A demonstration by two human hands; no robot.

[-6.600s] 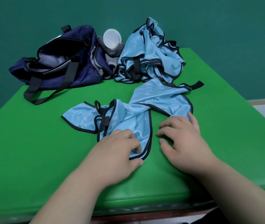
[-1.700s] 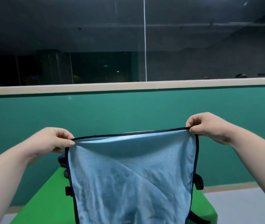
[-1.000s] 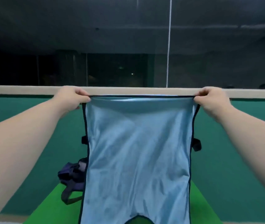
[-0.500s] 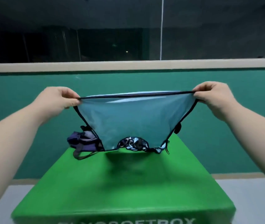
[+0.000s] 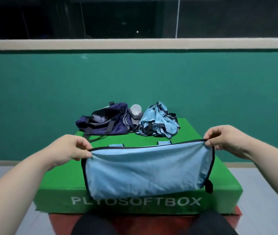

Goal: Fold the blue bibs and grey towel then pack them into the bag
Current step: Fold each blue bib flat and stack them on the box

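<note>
Both top corners of the blue bib (image 5: 143, 172) are pinched, left hand (image 5: 72, 148) and right hand (image 5: 226, 139); I'd lower it evenly onto the near edge of the box (image 5: 63, 184), hem taut.

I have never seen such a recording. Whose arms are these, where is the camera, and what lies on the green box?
There is no machine: these are a person's two bare arms. The camera sits on the person's head and looks forward and down. The left hand and the right hand each pinch a top corner of a blue bib, stretched between them over the near part of the green box. At the far end of the box lie an open dark blue bag, a white cup and a heap of blue bibs.
</note>
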